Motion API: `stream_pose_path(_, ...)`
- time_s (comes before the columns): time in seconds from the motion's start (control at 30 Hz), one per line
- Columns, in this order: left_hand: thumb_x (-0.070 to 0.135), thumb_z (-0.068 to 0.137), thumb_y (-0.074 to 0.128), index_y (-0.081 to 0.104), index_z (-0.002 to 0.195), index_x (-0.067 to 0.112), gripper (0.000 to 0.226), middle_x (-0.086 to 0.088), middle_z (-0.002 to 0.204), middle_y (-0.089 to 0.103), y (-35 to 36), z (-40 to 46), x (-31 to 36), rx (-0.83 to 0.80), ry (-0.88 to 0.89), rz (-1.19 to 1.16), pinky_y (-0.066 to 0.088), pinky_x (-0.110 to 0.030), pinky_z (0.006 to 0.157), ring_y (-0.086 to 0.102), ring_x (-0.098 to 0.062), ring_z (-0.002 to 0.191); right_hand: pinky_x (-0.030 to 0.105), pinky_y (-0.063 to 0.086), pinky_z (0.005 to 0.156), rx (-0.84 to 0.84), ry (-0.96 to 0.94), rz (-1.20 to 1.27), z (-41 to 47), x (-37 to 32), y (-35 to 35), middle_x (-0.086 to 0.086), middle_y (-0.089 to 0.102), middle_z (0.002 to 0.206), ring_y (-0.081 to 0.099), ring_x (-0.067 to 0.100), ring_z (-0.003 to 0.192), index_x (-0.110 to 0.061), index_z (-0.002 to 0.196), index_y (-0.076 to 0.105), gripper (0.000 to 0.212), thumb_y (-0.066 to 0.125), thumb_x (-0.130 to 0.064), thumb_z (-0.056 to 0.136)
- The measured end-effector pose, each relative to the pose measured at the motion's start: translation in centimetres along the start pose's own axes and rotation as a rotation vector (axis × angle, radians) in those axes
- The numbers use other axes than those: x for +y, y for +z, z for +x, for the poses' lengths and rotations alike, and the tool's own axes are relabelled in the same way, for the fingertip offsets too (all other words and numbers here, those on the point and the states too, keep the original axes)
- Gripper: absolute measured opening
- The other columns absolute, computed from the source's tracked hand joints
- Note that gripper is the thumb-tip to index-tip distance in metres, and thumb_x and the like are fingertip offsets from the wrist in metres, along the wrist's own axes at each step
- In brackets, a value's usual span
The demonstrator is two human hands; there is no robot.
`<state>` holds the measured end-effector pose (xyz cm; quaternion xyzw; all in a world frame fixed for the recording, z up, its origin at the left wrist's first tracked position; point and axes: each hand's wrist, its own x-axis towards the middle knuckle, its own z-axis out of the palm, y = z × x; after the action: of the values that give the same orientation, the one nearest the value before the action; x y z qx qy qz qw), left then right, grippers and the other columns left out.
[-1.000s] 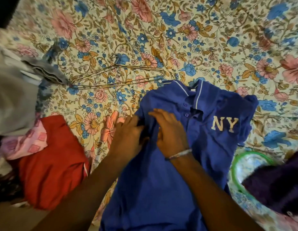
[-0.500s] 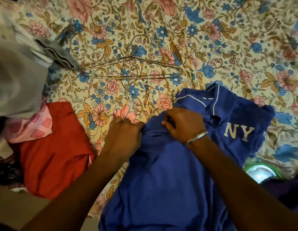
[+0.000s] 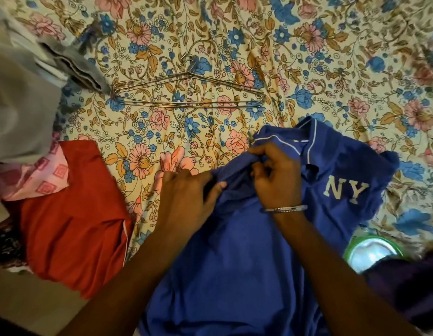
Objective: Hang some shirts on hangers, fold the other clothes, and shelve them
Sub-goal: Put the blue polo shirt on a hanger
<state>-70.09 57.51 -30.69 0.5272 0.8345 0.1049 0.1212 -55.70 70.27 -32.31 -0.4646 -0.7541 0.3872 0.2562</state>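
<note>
You are leaning over a bed whose floral sheet [image 3: 307, 57] is carrying everything here, and the largest piece on it is the blue shirt [image 3: 234, 263] with the white letters NY, which is lying at the near edge, a little toward the right, with its collar pointing away from you and its body hanging down toward you. At the left edge a red garment [image 3: 72, 226] is lying folded, with a pink patterned cloth [image 3: 41, 175] touching its far side and a grey pile [image 3: 19, 110] beyond that. At the near right corner a dark purple garment [image 3: 404, 287] is partly covering a round green-rimmed thing [image 3: 370, 251] which I cannot identify. Your left hand [image 3: 186, 200] is pinching the shirt at its left shoulder, and your right hand [image 3: 276, 178], with a thin bracelet [image 3: 285, 209] on the wrist, is gripping a bunch of cloth just under the collar; so both hands are closed on the shirt, near each other but not touching. The wire hangers [image 3: 186, 93] are lying in a small stack straight beyond your hands, well apart from the shirt, with bare sheet between. Their long axis is running left to right, across your reach, and the hooks are pointing away from you. In my judgement the left hand is slightly nearer to them, so it is the better one for reaching while the right is holding the collar open.
</note>
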Motion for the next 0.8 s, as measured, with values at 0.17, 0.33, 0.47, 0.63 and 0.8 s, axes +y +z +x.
stream_pose_path(0.17, 0.035, 0.089, 0.075, 0.072, 0.098, 0.035, 0.01, 0.012, 0.067, 0.055, -0.7, 0.7, 0.4, -0.095, -0.095, -0.388, 0.04, -0.037, 0.085, 0.059, -0.014, 0.08, 0.048, 0.06, 0.073, 0.028, 0.187, 0.241, -0.7, 0.7, 0.0, -0.005, 0.072, 0.089, 0.07, 0.018, 0.081, -0.023, 0.1, 0.067, 0.018, 0.053, -0.017, 0.09)
stream_pose_path(0.33, 0.02, 0.098, 0.064, 0.074, 0.101, 0.018, 0.011, 0.021, 0.094, 0.072, -2.1, 1.5, 2.2, 0.015, -0.628, -1.218, 0.049, -0.014, 0.081, 0.062, 0.016, 0.089, 0.047, 0.058, 0.066, -0.162, 0.126, -0.015, 0.1, 0.8, -1.1, -0.014, 0.06, 0.069, 0.066, 0.02, 0.07, -0.025, 0.103, 0.068, 0.019, 0.056, -0.031, 0.09)
stream_pose_path(0.47, 0.023, 0.099, 0.065, 0.074, 0.099, 0.02, 0.01, 0.016, 0.101, 0.07, -0.9, 0.7, 2.2, 0.107, -0.364, -1.081, 0.046, -0.013, 0.087, 0.063, 0.008, 0.102, 0.038, 0.053, 0.059, -0.22, -0.111, -0.196, 0.6, -0.6, -1.7, -0.01, 0.062, 0.079, 0.058, 0.016, 0.069, -0.027, 0.087, 0.066, 0.015, 0.059, -0.025, 0.074)
stream_pose_path(0.63, 0.051, 0.104, 0.038, 0.072, 0.08, 0.012, 0.058, 0.005, 0.093, 0.062, 1.3, -1.4, -0.2, -0.09, 0.238, -0.306, 0.039, -0.041, 0.091, 0.053, -0.015, 0.095, 0.042, 0.05, 0.06, -0.086, -0.208, -0.039, -0.1, 0.6, -3.0, -0.008, 0.058, 0.082, 0.057, 0.02, 0.082, -0.015, 0.07, 0.065, 0.023, 0.054, 0.003, 0.062)
stream_pose_path(0.8, 0.06, 0.099, 0.031, 0.067, 0.078, 0.017, 0.06, -0.003, 0.081, 0.064, 1.4, -1.2, -0.8, -0.111, -0.081, 0.054, 0.04, -0.043, 0.085, 0.058, -0.025, 0.084, 0.04, 0.048, 0.064, 0.034, -0.329, -0.087, -4.3, 0.7, -2.9, 0.008, 0.058, 0.089, 0.058, 0.026, 0.083, -0.005, 0.067, 0.062, 0.023, 0.054, 0.016, 0.063)
